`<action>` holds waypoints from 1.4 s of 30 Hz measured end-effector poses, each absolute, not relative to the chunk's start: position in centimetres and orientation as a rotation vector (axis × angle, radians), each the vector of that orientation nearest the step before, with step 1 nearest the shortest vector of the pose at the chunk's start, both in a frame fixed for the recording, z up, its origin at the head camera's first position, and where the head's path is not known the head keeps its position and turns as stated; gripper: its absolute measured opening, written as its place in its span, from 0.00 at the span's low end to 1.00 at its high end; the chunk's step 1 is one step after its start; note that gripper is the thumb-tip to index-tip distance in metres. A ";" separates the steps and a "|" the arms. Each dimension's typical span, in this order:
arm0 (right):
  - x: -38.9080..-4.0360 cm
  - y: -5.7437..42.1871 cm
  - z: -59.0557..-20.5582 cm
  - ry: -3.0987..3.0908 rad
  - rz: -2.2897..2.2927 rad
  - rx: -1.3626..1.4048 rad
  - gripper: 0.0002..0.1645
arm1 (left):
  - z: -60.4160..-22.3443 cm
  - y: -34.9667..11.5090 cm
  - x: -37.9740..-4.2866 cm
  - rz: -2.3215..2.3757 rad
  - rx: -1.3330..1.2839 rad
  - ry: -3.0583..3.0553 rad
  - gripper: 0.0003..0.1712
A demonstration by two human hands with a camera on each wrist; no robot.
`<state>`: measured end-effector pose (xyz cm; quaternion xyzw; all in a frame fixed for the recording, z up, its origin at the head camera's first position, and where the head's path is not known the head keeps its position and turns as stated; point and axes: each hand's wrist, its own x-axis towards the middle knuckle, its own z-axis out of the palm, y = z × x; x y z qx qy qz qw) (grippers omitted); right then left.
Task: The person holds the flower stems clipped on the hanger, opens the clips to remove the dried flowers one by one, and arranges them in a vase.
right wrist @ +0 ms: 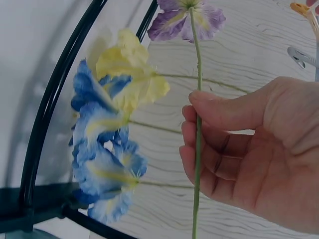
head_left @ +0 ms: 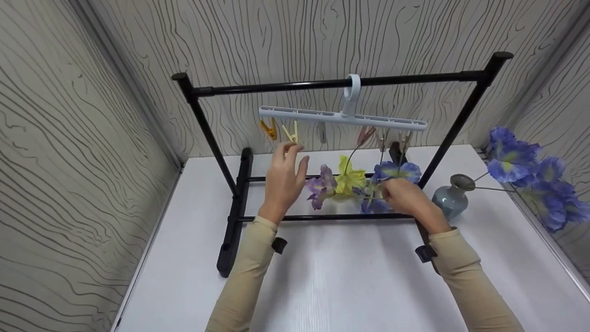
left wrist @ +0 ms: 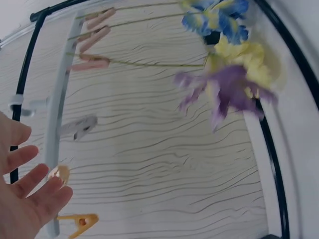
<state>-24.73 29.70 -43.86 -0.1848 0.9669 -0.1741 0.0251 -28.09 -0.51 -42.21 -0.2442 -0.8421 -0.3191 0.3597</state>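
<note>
My right hand (head_left: 408,200) pinches the green stem (right wrist: 198,74) of a purple artificial flower (head_left: 320,186), thumb on one side and fingers on the other. The bloom points left, below the pale blue hanger (head_left: 304,113). My left hand (head_left: 283,180) is raised under the hanger's left half, its fingers loosely spread beside a cream clothespin (head_left: 291,133); in the left wrist view they partly cover it. An orange clothespin (head_left: 269,130) hangs to its left, a grey one (head_left: 322,133) to its right. Pinkish clothespins (head_left: 365,135) grip the stems of a yellow flower (head_left: 348,180) and blue flowers (head_left: 397,170), blooms hanging down.
The hanger hooks over the top bar of a black rack (head_left: 276,86) on a white table (head_left: 341,276). To the right stands a blue-grey vase (head_left: 449,203) with blue flowers (head_left: 551,189) leaning out rightward. Patterned panels (head_left: 221,41) enclose the back and sides.
</note>
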 end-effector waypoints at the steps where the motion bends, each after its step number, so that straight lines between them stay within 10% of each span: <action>1: -24.6 30.1 -43.8 2.991 -0.554 -0.561 0.18 | -41.8 -0.8 -28.4 -0.824 -0.622 -2.161 0.13; 23: -21.6 36.9 -43.0 2.933 -1.003 -0.423 0.07 | -37.6 -4.6 -32.7 -0.466 -0.697 -2.399 0.25; 42: -20.3 38.9 -44.8 2.477 -2.261 -0.227 0.10 | -40.1 -5.7 -33.4 -0.583 -0.663 -2.292 0.24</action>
